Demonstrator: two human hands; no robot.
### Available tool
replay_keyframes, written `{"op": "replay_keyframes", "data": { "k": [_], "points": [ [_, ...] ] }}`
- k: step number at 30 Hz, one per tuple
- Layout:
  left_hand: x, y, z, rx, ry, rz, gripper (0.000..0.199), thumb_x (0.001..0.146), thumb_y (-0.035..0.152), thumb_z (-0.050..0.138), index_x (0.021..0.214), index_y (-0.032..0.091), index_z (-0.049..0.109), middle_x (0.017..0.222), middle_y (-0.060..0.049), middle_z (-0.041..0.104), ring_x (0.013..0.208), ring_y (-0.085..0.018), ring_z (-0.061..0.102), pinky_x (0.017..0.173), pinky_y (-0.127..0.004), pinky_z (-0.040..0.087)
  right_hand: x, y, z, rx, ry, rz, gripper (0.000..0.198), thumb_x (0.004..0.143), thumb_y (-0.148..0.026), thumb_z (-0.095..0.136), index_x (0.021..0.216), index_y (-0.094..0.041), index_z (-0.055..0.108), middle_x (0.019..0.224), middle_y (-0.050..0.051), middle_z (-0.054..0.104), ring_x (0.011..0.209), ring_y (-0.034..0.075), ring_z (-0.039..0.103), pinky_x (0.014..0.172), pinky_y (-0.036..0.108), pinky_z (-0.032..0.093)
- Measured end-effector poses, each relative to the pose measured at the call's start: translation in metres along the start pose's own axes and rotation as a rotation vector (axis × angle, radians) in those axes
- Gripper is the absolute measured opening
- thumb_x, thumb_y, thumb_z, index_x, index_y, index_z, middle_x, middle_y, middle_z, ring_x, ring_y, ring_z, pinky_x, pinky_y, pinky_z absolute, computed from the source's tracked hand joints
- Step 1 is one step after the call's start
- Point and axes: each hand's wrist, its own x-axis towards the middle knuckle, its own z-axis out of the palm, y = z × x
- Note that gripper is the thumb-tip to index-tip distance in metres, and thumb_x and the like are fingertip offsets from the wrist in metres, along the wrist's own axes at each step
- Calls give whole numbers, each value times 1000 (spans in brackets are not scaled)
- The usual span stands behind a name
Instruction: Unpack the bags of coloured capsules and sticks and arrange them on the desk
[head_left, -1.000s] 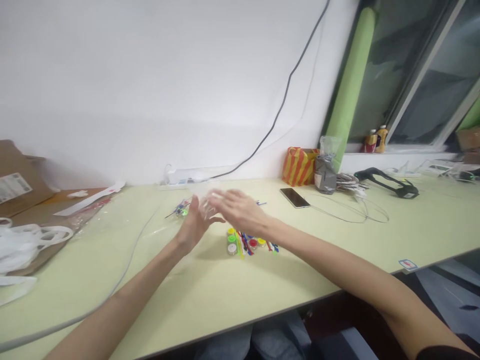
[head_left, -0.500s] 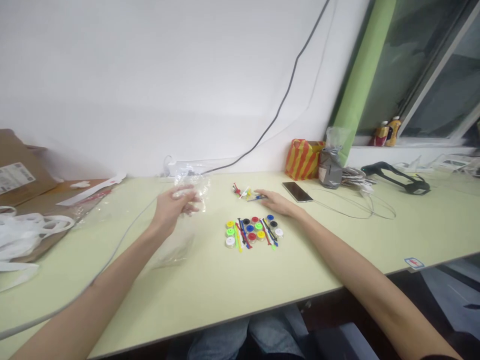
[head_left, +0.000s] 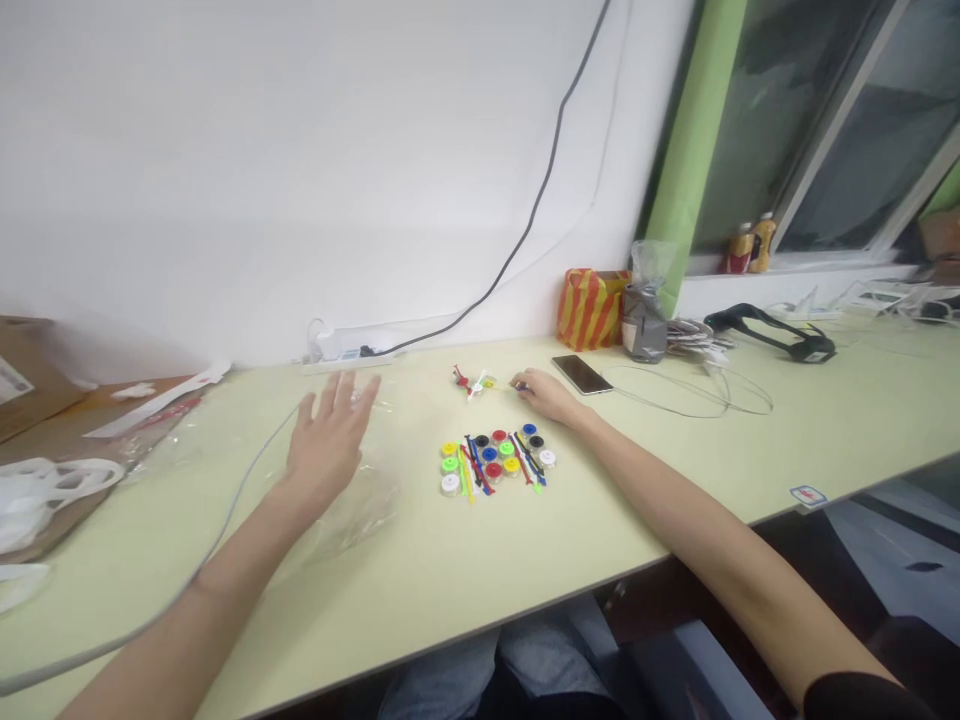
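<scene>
My left hand (head_left: 328, 440) has its fingers spread, over a clear plastic bag (head_left: 367, 505) on the table. Whether the palm touches the bag I cannot tell. Behind the colourful pieces, my right hand (head_left: 546, 394) has its fingers curled, with a bit of a small blue plastic piece showing at the fingertips. Just left of it lies a loose cluster of red, white and yellow plastic pieces (head_left: 471, 382). Nearer to me, several small clear jars with coloured lids (head_left: 493, 470) stand grouped around thin coloured plastic sticks with arrow-like ends (head_left: 474, 470).
A phone (head_left: 582, 374) lies right of my right hand, by a thin looped cable. Behind it stand a striped red-and-yellow bag (head_left: 589, 310) and a grey package (head_left: 643, 325). Cardboard (head_left: 45, 440) and white strips (head_left: 52, 495) are at left. A grey cable (head_left: 225, 535) crosses my left forearm.
My left hand has let go of the crumpled clear plastic and opened flat above the table. My right hand's fingers have curled in, drawing the small blue piece away from the loose cluster.
</scene>
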Motion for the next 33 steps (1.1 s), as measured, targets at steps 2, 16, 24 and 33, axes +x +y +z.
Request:
{"op": "replay_keyframes", "data": {
  "k": [2,16,24,33],
  "points": [
    [-1,8,-4,-30,-5,53,85,73,-6,45,155,18,39,163,-17,34,154,-34,24,119,-54,27,-1,-2,-1,50,68,18,35,93,-12,51,127,-17,59,111,12,67,100,24,62,89,33,45],
    [1,21,-20,-57,-409,34,31,95,16,33,105,17,63,79,-11,70,72,-30,68,58,-34,37,-6,-49,-5,216,155,-55,59,81,-2,35,137,-21,41,105,8,65,75,18,58,78,32,45],
    [-2,15,11,-165,-409,144,31,97,32,36,89,17,62,80,-14,70,74,-29,68,65,-35,44,-4,-48,-5,367,171,-81,29,87,-11,39,106,-20,59,100,8,66,87,20,57,78,31,44],
    [-2,19,-3,-159,-363,151,29,100,23,30,95,17,58,84,-13,71,78,-30,70,62,-34,41,-5,-81,0,1382,129,542,23,96,-42,53,90,-20,50,73,4,63,50,10,47,43,20,26]
  ]
}}
